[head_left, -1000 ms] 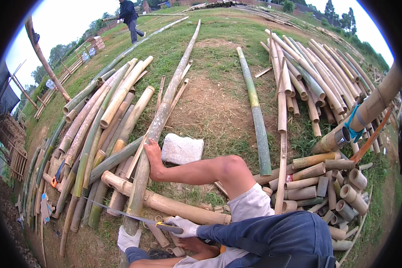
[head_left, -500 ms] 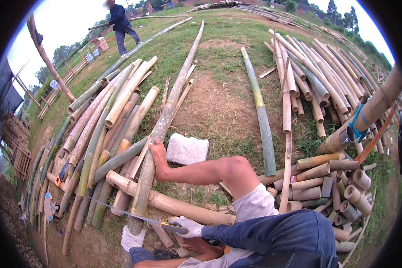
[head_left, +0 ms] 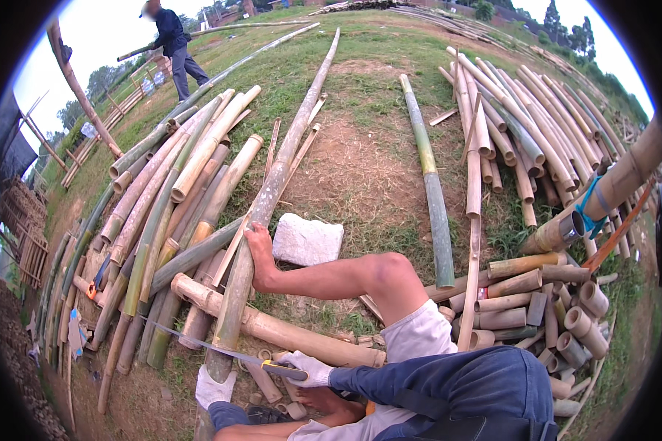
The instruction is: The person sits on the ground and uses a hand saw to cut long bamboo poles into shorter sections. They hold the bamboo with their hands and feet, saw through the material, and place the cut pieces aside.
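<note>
A long greenish-grey bamboo pole (head_left: 272,176) runs away from me, propped across a thick tan bamboo piece (head_left: 309,339). My bare foot (head_left: 260,253) presses against the pole from above. Near its close end, my left hand (head_left: 215,387), in a white glove, is wrapped around the pole. My right hand (head_left: 310,368), also gloved, is closed on the dark and yellow handle of a handsaw (head_left: 232,353). The saw's thin blade lies across the pole, just beyond my left hand, with its tip pointing left. Whether the teeth are inside a cut is too small to tell.
Bamboo poles (head_left: 217,154) are heaped at left, where an orange-handled tool (head_left: 93,289) lies. More poles (head_left: 537,132) and short cut pieces (head_left: 513,317) are stacked at right. A white stone block (head_left: 309,240) sits beside my foot. In the distance, a person (head_left: 171,44) carries a pole.
The distant person has moved to the left with the pole. My hands and the saw have barely shifted; the saw still lies across the bamboo pole.
</note>
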Motion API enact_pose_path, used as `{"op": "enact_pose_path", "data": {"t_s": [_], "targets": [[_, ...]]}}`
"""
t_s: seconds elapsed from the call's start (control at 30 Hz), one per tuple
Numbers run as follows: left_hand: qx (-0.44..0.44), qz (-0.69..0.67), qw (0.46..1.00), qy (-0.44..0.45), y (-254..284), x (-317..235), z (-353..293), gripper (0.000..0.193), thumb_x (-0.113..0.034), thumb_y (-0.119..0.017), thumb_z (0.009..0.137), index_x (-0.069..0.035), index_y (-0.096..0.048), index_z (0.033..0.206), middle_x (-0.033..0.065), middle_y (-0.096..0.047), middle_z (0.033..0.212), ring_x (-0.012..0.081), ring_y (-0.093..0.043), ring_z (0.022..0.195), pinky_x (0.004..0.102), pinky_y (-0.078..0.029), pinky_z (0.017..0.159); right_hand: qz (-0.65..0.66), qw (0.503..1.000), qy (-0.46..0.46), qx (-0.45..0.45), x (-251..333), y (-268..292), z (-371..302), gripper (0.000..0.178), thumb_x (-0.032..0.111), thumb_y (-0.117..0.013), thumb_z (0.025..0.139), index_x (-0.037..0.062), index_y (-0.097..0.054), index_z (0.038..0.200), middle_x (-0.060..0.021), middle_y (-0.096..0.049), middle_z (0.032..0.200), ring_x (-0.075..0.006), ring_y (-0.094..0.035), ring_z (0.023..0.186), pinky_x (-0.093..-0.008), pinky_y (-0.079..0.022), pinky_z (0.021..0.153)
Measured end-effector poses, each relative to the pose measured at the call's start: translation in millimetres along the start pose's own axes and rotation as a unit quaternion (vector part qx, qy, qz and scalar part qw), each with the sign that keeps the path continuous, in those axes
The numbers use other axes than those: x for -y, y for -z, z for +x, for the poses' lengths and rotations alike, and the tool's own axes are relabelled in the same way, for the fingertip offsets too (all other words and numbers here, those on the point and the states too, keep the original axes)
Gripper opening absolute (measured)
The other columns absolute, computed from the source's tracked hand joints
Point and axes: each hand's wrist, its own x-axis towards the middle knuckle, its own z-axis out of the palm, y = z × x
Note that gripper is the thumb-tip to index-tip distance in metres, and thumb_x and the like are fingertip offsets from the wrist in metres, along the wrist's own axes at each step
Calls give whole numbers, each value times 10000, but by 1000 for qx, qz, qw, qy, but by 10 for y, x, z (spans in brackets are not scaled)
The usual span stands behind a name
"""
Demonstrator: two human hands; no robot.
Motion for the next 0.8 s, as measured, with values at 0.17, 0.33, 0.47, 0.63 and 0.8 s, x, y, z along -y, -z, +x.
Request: {"op": "enact_pose_path", "data": {"t_s": [0.17, 0.33, 0.47, 0.63, 0.8], "targets": [[-9, -1, 1000, -1, -12, 2, -10, 971, -572, -999, 666, -87, -669, 1440, 205, -771, 1311, 439, -743, 1202, 535, -602, 1015, 5, 1000, -2, 18, 31, 17, -5, 549, 270, -786, 924, 66, -685, 1423, -252, -739, 1278, -464, -682, 1204, -530, -553, 1014], [-15, -14, 1000, -4, -34, 37, 0, 956, -566, -1000, 671, -82, -673, 1428, 206, -773, 1289, 445, -742, 1188, 532, -604, 1008, -9, 999, 34, -29, 58, 20, -38, 479, 267, -775, 950, 84, -682, 1384, -255, -743, 1227, -483, -680, 1173, -551, -548, 989], [-16, -12, 1000, -11, -48, 57, 13, 940, -563, -998, 678, -81, -673, 1417, 205, -775, 1276, 448, -743, 1181, 529, -606, 1001, -13, 1000, 5, -13, 54, 23, -36, 440, 248, -774, 951, 92, -684, 1353, -252, -744, 1193, -494, -677, 1144, -565, -547, 959], [-4, -20, 1000, -2, -26, 43, 5, 927, -564, -996, 679, -85, -675, 1404, 199, -776, 1272, 446, -745, 1175, 529, -608, 994, -8, 1000, 7, 19, 27, 28, -14, 576, 318, -789, 950, 88, -653, 1461, -245, -720, 1309, -451, -661, 1230, -519, -522, 1071], [0, -17, 1000, -9, -1, 22, 4, 961, -574, -995, 671, -68, -674, 1423, 209, -766, 1304, 435, -741, 1194, 525, -605, 1012, -13, 1000, 9, 11, -3, 16, -17, 573, 304, -785, 946, 94, -653, 1463, -247, -722, 1307, -454, -665, 1207, -518, -528, 1056]]}}
